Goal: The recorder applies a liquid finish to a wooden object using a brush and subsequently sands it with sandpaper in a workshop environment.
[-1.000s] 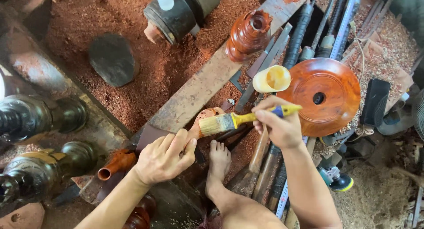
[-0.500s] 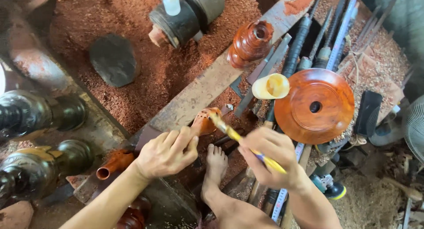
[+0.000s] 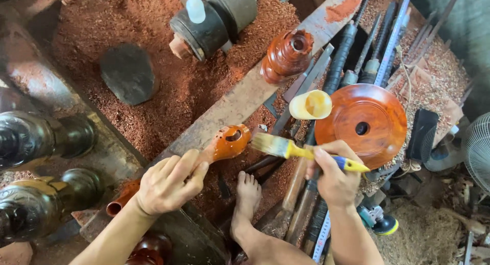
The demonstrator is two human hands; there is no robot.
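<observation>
Sawdust (image 3: pixel 153 91), reddish and thick, covers the widest stretch of what we see, spreading under a long worn plank (image 3: pixel 240 99) that runs diagonally across it. Next in size we find the round orange-brown wooden disc (image 3: pixel 377 112) with a hole at its centre, lying at the right on a row of long turning tools (image 3: pixel 347 45). Above the plank stands a ribbed, turned red-brown piece (image 3: pixel 288 53), and a dark flat stone (image 3: pixel 127 73) rests in the shavings to the left. Our left hand (image 3: pixel 166 183) is closed around the stem of a small glossy orange wooden piece (image 3: pixel 227 142), holding it tilted just over the plank's lower edge. Our right hand (image 3: pixel 334 175) grips a yellow-handled brush (image 3: pixel 301 151), its bristles just beside that piece's rounded end; we cannot tell whether they touch. A small cream cup (image 3: pixel 311 104) sits just beside the disc, and a bare foot (image 3: pixel 248 193) rests between our arms.
</observation>
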